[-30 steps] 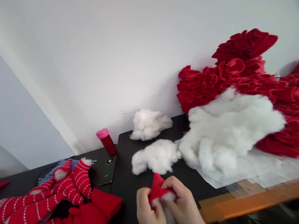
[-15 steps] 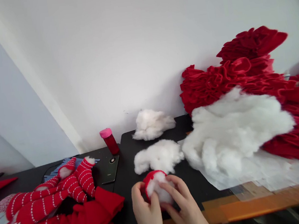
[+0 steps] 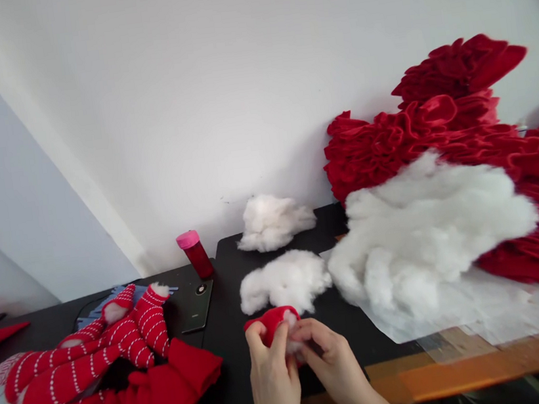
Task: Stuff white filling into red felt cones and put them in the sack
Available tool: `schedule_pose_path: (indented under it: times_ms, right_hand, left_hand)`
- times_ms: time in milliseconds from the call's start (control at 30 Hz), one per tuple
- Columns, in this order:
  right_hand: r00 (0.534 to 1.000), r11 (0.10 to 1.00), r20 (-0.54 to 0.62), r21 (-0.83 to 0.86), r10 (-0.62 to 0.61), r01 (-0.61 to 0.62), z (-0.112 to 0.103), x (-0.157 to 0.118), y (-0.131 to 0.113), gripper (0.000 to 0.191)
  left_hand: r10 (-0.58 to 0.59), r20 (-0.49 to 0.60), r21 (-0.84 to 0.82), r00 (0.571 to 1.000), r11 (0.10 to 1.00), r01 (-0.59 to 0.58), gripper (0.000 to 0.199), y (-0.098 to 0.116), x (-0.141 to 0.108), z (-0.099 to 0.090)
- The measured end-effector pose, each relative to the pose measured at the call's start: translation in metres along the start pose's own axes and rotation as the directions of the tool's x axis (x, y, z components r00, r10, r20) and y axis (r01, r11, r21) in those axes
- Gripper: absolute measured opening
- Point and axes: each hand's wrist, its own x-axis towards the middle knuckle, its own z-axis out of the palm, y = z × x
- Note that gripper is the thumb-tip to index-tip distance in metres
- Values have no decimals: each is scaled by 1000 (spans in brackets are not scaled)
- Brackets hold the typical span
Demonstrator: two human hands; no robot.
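Red fabric piece (image 3: pixel 270 321): small and soft, gripped between both hands above the near part of the black table (image 3: pixel 368 348); the fingers hide much of it, and its exact shape is hard to tell.
White filling (image 3: pixel 293 341): a small tuft shows at the fabric's opening, pressed between the hands.
Left hand (image 3: pixel 271 377): closed on the fabric, with the thumb on top and the fingers curled round it.
Right hand (image 3: pixel 332 359): also grasping, its fingertips (image 3: pixel 301 333) pinching the opening and the tuft.
Red-and-white striped pieces (image 3: pixel 74 377): heaped to the left, several with white filling (image 3: pixel 116 311) visible at their ends, so these look further along.
Plain red cloth (image 3: pixel 160 392): lies near the left of the hands, partly over the striped heap.
Loose stuffing: two clumps (image 3: pixel 285 283) and (image 3: pixel 275 221) sit far of the hands, and a large mass (image 3: pixel 427 234) lies to the right on a white sheet (image 3: pixel 511 302).
Frilled red fleece stack (image 3: pixel 439 133): rises against the wall at far right, apparently still a large amount left unfilled.
Far left of centre: a pink-capped red bottle (image 3: pixel 196 255) stands beside a dark smartphone (image 3: pixel 196 305).
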Motion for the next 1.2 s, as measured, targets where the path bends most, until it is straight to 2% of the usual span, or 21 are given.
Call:
schedule_pose_path:
  times_ms: [100,200,267,433,500,567,633,700,767,833,900,1000,1100,1133,1200]
  right_hand:
    - [999,998,-1,29,50,-50,0,0,3,22]
    - [997,998,-39,6,69,-69,0,-3,7,35]
    - [995,996,-21,9,94,-94,1,-3,8,39]
    - [992,992,34,34,122,-123,1,4,1,28]
    - [992,993,64,54,106,-109,2,5,-1,24]
    - [985,976,83,144,152,-163,4,5,-1,15]
    - [959,908,102,309,265,-284,4,3,-1,5]
    - [937,833,67,439,342,-335,-2,3,-1,16]
    - [935,836,-44,465,351,-292,-15,7,0,27]
    - [931,892,-186,394,313,-221,-36,15,4,31]
    - [917,954,-314,247,246,-172,-59,27,11,29]
    - [910,990,-390,24,140,-142,-83,38,22,27]
    - [923,963,-383,-261,-39,-68,-79,33,23,19]
    - [928,926,-348,-378,-135,-7,-72,28,21,18]
    - [947,847,-176,-511,-267,144,-52,16,16,23]
  left_hand:
    - [5,-109,61,994,998,2,40,-2,3,9]
    - [21,-146,82,989,997,-9,39,-3,4,12]
    - [17,-132,67,991,998,-8,39,-5,3,11]
    - [-43,-43,-39,998,998,41,52,-7,0,12]
    - [-70,-11,-39,997,997,69,49,-6,0,13]
    - [-90,-7,-24,996,996,90,37,-5,1,15]
    - [-112,-14,-15,994,994,112,32,-5,1,18]
    - [-116,-9,9,993,993,116,34,-7,0,21]
    - [-106,-15,67,994,992,106,38,-11,-2,23]
    - [-96,-32,130,995,987,100,41,-14,-5,24]
    - [-96,-42,169,994,980,102,41,-17,-8,24]
    - [-113,-68,191,991,974,124,42,-16,-10,22]
    - [-74,-107,208,991,974,95,44,-13,-14,20]
    - [-48,-121,204,992,976,72,43,-12,-16,20]
    - [-31,-165,166,986,984,59,40,-11,-20,19]
